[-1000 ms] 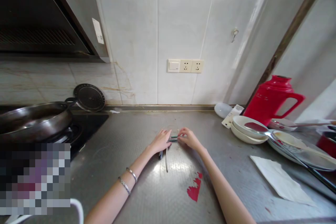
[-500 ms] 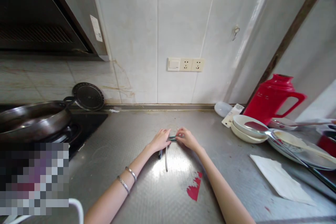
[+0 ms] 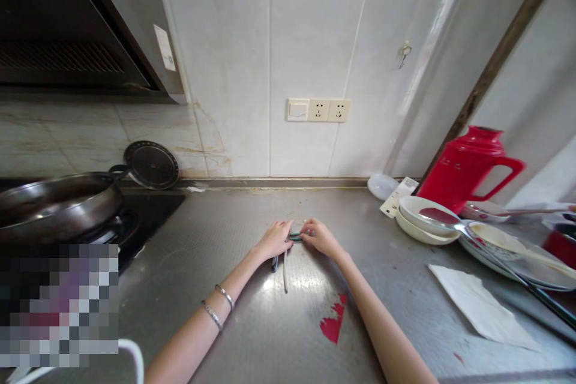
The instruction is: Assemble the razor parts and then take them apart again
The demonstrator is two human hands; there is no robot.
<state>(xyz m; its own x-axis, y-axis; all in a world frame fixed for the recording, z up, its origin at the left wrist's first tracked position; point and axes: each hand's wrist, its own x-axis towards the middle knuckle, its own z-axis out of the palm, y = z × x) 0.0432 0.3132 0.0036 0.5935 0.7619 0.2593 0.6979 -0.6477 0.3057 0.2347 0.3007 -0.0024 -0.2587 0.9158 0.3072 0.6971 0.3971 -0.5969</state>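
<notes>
My left hand (image 3: 275, 240) and my right hand (image 3: 319, 236) are close together, low over the middle of the metal counter. Thin dark green cord (image 3: 295, 237), in about two strands, spans the small gap between them. Each hand pinches it from its own side with bent fingers. Below my left hand a thin grey cord end (image 3: 285, 276) hangs down toward me, and beside it is a short dark piece (image 3: 274, 264), perhaps a plug or another cord end. My fingers hide the rest of the cord.
A steel pan (image 3: 58, 204) sits on the black stove at left. On the right are a red thermos (image 3: 463, 171), stacked bowls (image 3: 425, 234), a power strip (image 3: 398, 198) and a white paper (image 3: 481, 306). A torn red patch (image 3: 333, 321) lies between my forearms.
</notes>
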